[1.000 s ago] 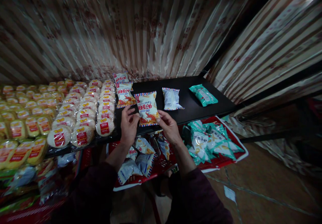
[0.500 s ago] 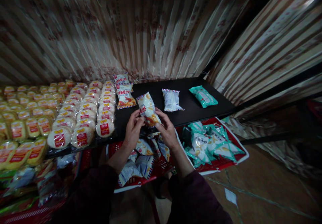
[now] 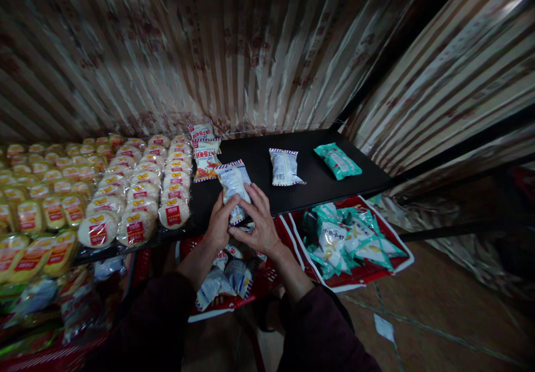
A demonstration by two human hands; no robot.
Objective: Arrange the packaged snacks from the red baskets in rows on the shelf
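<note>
Between my two hands is a snack bag [image 3: 235, 181], white with a striped edge, its printed back facing up. My left hand [image 3: 218, 224] grips its lower left side, thumb on top. Across its lower right lies my right hand [image 3: 259, 226], thumb and fingers closed on the bag. It is held over the front edge of the black shelf [image 3: 259, 166]. Just behind and left, two orange-and-white snack bags [image 3: 205, 160] lie in a line. A white snack bag [image 3: 285, 167], back up, and a green snack bag [image 3: 337, 160] lie to the right.
Rows of wrapped rice crackers [image 3: 140, 227] and yellow packaged cakes [image 3: 54, 210] fill the shelf's left. Below the front edge stand a red basket [image 3: 271, 274] of white bags and another red basket [image 3: 401, 249] of green bags. A pleated curtain [image 3: 251, 71] hangs behind.
The held bag has been flipped from its picture side to its printed back and moved slightly left and nearer to me. My right hand has moved left, close to my left hand.
</note>
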